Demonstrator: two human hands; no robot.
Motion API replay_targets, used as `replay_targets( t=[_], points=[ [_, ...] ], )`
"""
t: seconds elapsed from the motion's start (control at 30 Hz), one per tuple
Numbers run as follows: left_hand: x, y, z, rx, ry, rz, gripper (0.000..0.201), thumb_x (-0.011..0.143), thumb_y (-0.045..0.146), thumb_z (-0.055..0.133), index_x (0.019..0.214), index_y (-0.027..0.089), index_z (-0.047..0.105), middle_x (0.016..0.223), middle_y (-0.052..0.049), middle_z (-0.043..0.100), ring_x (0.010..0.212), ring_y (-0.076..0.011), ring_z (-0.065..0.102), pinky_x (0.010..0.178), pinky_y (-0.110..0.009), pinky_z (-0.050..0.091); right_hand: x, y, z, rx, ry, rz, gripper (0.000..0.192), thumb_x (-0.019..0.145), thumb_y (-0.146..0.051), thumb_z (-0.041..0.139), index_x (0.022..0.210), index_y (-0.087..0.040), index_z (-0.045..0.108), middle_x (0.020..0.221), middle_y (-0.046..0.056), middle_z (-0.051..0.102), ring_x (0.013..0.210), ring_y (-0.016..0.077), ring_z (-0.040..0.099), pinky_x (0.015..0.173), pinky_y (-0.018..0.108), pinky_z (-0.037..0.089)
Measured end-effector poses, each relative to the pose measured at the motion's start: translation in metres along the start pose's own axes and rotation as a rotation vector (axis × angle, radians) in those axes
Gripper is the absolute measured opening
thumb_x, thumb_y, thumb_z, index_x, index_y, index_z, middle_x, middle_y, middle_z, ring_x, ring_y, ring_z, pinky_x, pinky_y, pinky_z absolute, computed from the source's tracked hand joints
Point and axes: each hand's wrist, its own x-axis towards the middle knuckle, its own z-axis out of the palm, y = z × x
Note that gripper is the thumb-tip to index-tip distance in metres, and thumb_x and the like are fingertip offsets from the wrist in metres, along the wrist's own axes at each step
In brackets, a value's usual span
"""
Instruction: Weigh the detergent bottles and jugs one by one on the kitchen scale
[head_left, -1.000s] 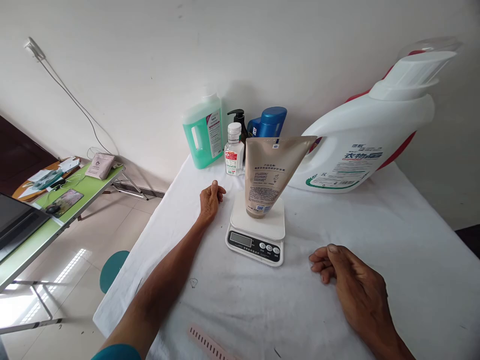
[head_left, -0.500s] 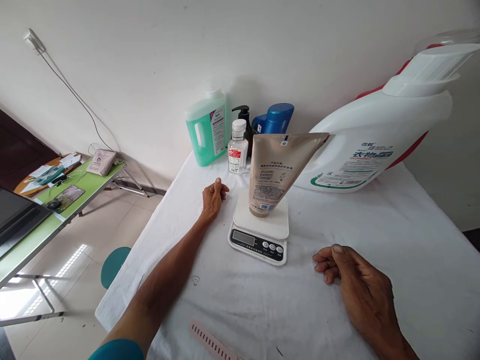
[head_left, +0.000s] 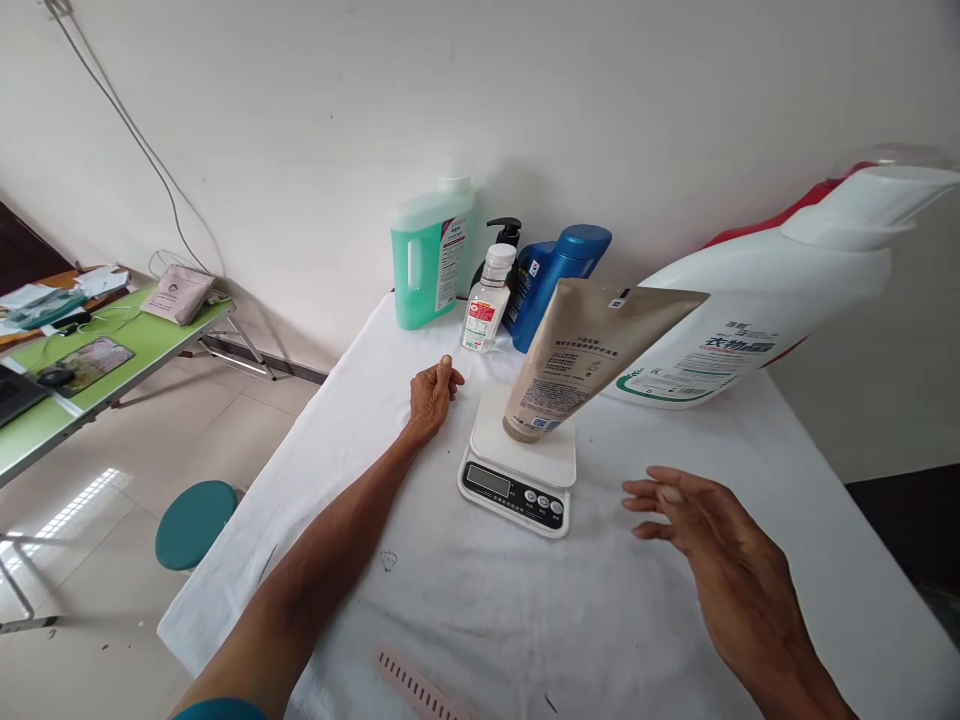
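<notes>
A tan squeeze tube (head_left: pixel 585 355) stands cap-down on a small white digital scale (head_left: pixel 521 465) on the white-covered table (head_left: pixel 450 600), and it leans to the right. My left hand (head_left: pixel 431 395) rests on the cloth just left of the scale, fingers loosely curled, holding nothing. My right hand (head_left: pixel 701 530) hovers above the cloth to the right of the scale, fingers spread, empty and apart from the tube.
Along the wall stand a green liquid jug (head_left: pixel 431 255), a small clear bottle (head_left: pixel 487 305), a dark pump bottle (head_left: pixel 506 235), a blue bottle (head_left: pixel 555 275) and a large white detergent jug (head_left: pixel 772 300). A pink comb (head_left: pixel 420 688) lies near the front edge. A green side table (head_left: pixel 90 370) and teal stool (head_left: pixel 195 520) stand left.
My right hand has lifted off the cloth and spread its fingers. The tan tube has tipped further right. The view has shifted; my left hand stays put.
</notes>
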Motion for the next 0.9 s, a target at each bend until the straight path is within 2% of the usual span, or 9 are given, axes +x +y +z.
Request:
replay_targets(
  t=[0.13,0.2,0.27,0.33,0.43,0.5,0.6,0.77,0.9],
  points=[
    [0.000,0.000,0.000,-0.022,0.000,-0.007,0.073,0.094,0.081,0.041,0.064,0.018,0.064,0.058,-0.001,0.052,0.054,-0.0137,0.050,0.060,-0.030,0.040,0.011,-0.030,0.023,0.034,0.023,-0.151,0.080,0.067,-0.063,0.089,0.132,-0.029,0.058,0.138,0.011,0.067,0.134,0.0357,0.060,0.108,0.056,0.052],
    [0.000,-0.001,0.000,-0.032,0.002,-0.015,0.072,0.093,0.080,0.042,0.064,0.018,0.065,0.058,-0.002,0.053,0.054,-0.0142,0.051,0.059,-0.030,0.040,0.021,-0.039,0.041,0.092,-0.001,-0.225,0.091,0.062,-0.055,0.095,0.138,-0.029,0.052,0.149,0.013,0.059,0.143,0.0345,0.052,0.116,0.055,0.046],
    [0.001,-0.001,0.000,-0.042,0.003,-0.019,0.072,0.093,0.080,0.043,0.064,0.018,0.065,0.058,-0.002,0.054,0.054,-0.0148,0.051,0.059,-0.030,0.040,0.033,-0.044,0.059,0.126,-0.029,-0.288,0.093,0.061,-0.051,0.096,0.138,-0.029,0.050,0.153,0.012,0.055,0.146,0.0323,0.050,0.119,0.054,0.043],
    [0.003,-0.004,0.000,-0.048,0.007,-0.016,0.072,0.092,0.080,0.044,0.063,0.019,0.065,0.058,-0.003,0.054,0.054,-0.0152,0.052,0.058,-0.030,0.039,0.045,-0.046,0.075,0.158,-0.062,-0.327,0.087,0.061,-0.049,0.096,0.134,-0.028,0.052,0.146,0.009,0.061,0.139,0.0297,0.056,0.116,0.051,0.045],
    [0.005,-0.008,0.000,-0.045,0.008,-0.017,0.073,0.093,0.081,0.042,0.063,0.019,0.066,0.056,-0.003,0.054,0.053,-0.0152,0.051,0.057,-0.030,0.039,0.059,-0.046,0.090,0.131,-0.117,-0.246,0.073,0.061,-0.052,0.095,0.119,-0.022,0.063,0.120,0.008,0.074,0.111,0.0281,0.069,0.100,0.045,0.054],
    [0.007,-0.010,0.000,-0.044,0.005,-0.018,0.073,0.093,0.081,0.041,0.064,0.019,0.066,0.056,-0.003,0.054,0.053,-0.0152,0.051,0.056,-0.030,0.039,0.063,-0.045,0.094,0.101,-0.136,-0.180,0.064,0.061,-0.054,0.095,0.107,-0.018,0.070,0.106,0.008,0.077,0.098,0.0276,0.071,0.091,0.043,0.056],
    [0.007,-0.008,0.000,-0.029,0.003,-0.007,0.072,0.093,0.080,0.042,0.064,0.019,0.066,0.057,-0.002,0.054,0.053,-0.0154,0.052,0.056,-0.030,0.040,0.062,-0.043,0.098,0.168,-0.146,-0.168,0.059,0.059,-0.052,0.097,0.100,-0.016,0.074,0.098,0.007,0.079,0.093,0.0269,0.071,0.085,0.040,0.058],
    [0.006,-0.003,-0.001,-0.001,0.012,-0.009,0.071,0.093,0.079,0.043,0.063,0.019,0.065,0.056,-0.003,0.054,0.053,-0.0161,0.053,0.057,-0.031,0.041,0.056,-0.040,0.103,0.269,-0.046,-0.191,0.054,0.062,-0.053,0.096,0.096,-0.017,0.074,0.093,0.006,0.078,0.087,0.0250,0.071,0.079,0.039,0.059],
    [0.006,-0.002,-0.002,-0.004,0.004,-0.011,0.070,0.092,0.080,0.044,0.063,0.020,0.065,0.056,-0.003,0.054,0.053,-0.0165,0.053,0.056,-0.031,0.041,0.053,-0.038,0.086,0.293,0.089,-0.195,0.053,0.063,-0.051,0.096,0.098,-0.017,0.074,0.094,0.007,0.078,0.086,0.0246,0.071,0.076,0.039,0.060]
  ],
)
